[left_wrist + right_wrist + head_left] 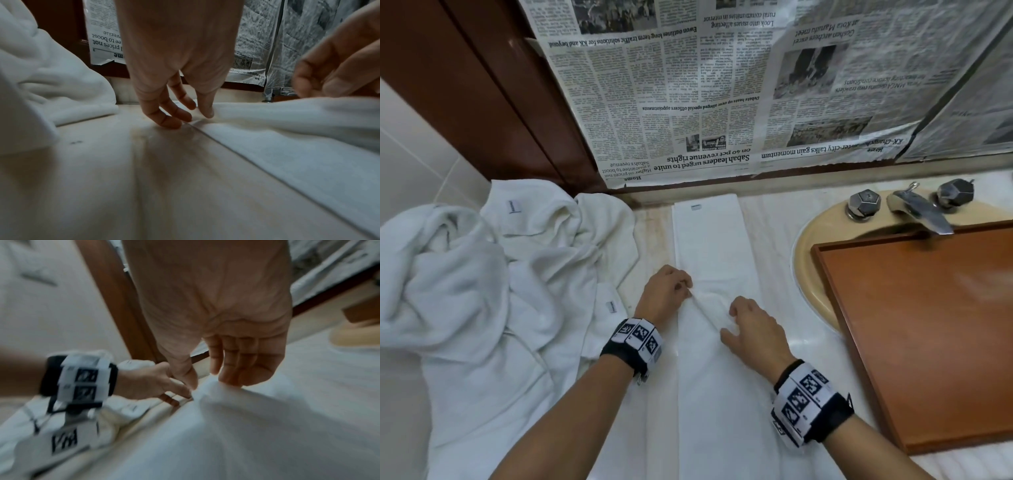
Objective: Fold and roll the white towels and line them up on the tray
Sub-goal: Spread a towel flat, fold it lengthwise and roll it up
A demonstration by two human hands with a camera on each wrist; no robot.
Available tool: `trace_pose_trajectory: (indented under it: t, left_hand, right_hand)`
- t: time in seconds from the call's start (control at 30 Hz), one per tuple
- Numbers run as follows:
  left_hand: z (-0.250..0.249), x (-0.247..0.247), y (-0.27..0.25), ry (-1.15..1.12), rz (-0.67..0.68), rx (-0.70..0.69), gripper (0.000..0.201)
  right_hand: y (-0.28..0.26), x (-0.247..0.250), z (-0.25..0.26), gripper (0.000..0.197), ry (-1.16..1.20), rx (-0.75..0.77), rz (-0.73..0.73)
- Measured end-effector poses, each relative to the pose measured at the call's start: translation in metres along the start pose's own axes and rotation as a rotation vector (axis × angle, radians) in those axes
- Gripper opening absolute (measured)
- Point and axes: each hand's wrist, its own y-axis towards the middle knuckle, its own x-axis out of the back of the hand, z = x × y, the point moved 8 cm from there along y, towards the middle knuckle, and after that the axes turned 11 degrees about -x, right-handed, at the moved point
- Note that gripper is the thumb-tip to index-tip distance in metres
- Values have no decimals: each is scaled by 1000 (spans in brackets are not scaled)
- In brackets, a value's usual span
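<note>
Landmark: folded towel strip (717,274), lying lengthwise on the desk (650,226), far end near the newspaper-covered wall (722,102), near end running off toward the body.
Left hand (666,294): at the strip's left edge, about midway along; thumb and fingers (170,120) pinching a raised crease of cloth, other fingertips down on the desk beside the edge. Probably placed there to keep the edge straight while the fold is drawn over.
Right hand (753,329): on the strip, just right of the left hand; fingers curled, gripping a lifted ridge of cloth in the right wrist view. Likely the moving side of the fold.
Step, as a judgement: narrowing or tidying the long fold; rolling not yet begun.
Loose towel pile (493,284): left of the strip, one corner close to the left wrist; could snag a wide sweep on that side.
Tray (928,325): right of the strip, wooden, set across the sink (804,260), no rolls on it in view.
Room: narrow bare band of desk between strip and pile; bare strip of desk between strip and sink rim. Clear length ahead toward the wall for rolling.
Edges: sink rim and raised tray lip to clear when carrying a roll across.
</note>
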Motion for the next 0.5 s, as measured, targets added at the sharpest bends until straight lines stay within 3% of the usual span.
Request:
trace_pose_trajectory:
  t: [0.1,0.2,0.27,0.33,0.5]
  left_hand:
    - [4,2,-2,-3,3,-12,11]
    - [7,2,-4,-2,8,8,12]
    - [7,3,-5,3,-5,-3,14]
    - [7,5,-7,3,-2,-20,15]
    - [7,11,-9,-13,-8,-48,15]
  right_hand:
    - [-11,-19,9,27,-233,7,-34]
    - [-14,-29,11,14,-286,-32,-87]
    - [-18,-24,14,6,-250,-65,-104]
    - [-27,-14,22,11,-142,-73,-103]
    - [-49,-8,69,14,-18,61,-99]
